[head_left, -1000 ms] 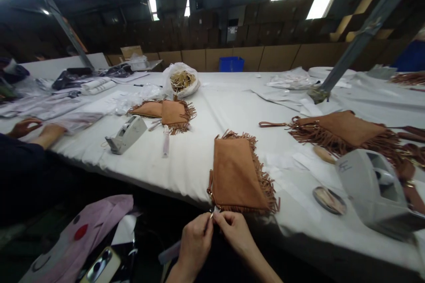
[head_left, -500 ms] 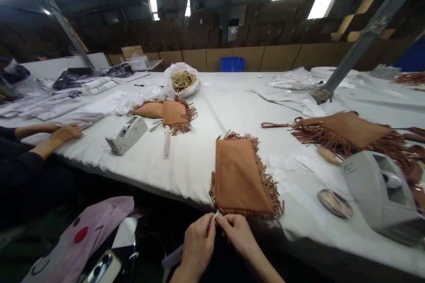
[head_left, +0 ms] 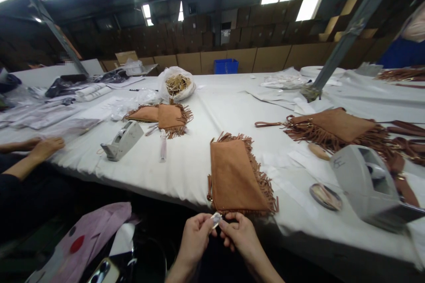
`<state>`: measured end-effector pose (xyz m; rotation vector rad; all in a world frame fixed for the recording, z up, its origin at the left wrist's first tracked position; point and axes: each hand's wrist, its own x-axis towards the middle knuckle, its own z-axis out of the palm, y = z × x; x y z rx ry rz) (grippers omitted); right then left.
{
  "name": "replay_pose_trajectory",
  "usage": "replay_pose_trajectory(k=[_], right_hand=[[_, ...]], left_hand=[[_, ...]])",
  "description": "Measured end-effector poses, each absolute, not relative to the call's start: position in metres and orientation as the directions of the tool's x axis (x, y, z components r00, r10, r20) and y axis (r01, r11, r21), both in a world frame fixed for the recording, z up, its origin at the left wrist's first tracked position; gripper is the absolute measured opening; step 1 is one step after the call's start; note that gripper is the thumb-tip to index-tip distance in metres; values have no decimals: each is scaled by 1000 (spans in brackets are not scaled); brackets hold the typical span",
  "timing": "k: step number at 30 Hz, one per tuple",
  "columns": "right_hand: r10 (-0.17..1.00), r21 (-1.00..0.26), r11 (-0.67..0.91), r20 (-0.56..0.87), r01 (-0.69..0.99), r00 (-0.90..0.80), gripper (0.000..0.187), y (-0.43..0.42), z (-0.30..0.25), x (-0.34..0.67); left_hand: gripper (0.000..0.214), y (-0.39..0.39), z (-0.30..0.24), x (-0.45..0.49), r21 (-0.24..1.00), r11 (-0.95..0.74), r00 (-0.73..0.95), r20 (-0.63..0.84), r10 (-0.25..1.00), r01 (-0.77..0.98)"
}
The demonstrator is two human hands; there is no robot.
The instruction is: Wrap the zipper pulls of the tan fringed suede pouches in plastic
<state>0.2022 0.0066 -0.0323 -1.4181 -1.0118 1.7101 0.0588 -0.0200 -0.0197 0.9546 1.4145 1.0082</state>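
Between the fingertips of both hands is a small, whitish, shiny piece [head_left: 217,218], too small to name. My left hand [head_left: 196,235] pinches it from the left, thumb against forefinger. From the other side my right hand [head_left: 239,233] is closed, its thumb and forefinger pressed at the piece's right edge. Both hands are just off the table's front edge. Right beyond them a brown fringed suede pouch [head_left: 237,177] lies flat on the white-covered table [head_left: 186,177], its fringe pointing right and its wrist strap hanging at the left.
Tape dispensers stand left [head_left: 122,140] and right [head_left: 368,185]. A round dish [head_left: 325,196] sits beside the right one. More fringed pouches lie at left [head_left: 170,116] and right [head_left: 338,124]. A bag of gold-coloured pieces [head_left: 177,85] stands behind. A co-worker's hands [head_left: 46,148] handle plastic at far left.
My view has turned slightly right. The thin whitish strip between my fingers now shows as a wider, shiny piece. The co-worker's hands appear further left.
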Motion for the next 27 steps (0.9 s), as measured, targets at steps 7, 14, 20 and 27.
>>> replay_pose_trajectory(k=[7, 14, 20, 27], right_hand=[[944, -951, -309, -304, -19, -128, 56, 6, -41, 196], [940, -940, -340, -339, -21, -39, 55, -7, -52, 216], [912, -870, -400, -345, -290, -221, 65, -11, -35, 193], [903, -742, -427, -318, -518, -288, 77, -12, -25, 180]], left_hand=[[40, -13, -25, 57, 761, 458, 126, -455, 882, -458], [46, -17, -28, 53, 971, 230, -204, -212, 956, 70], [42, -27, -19, 60, 918, 145, -214, -67, 975, 370], [47, -22, -23, 60, 917, 382, 79, -375, 924, -114]])
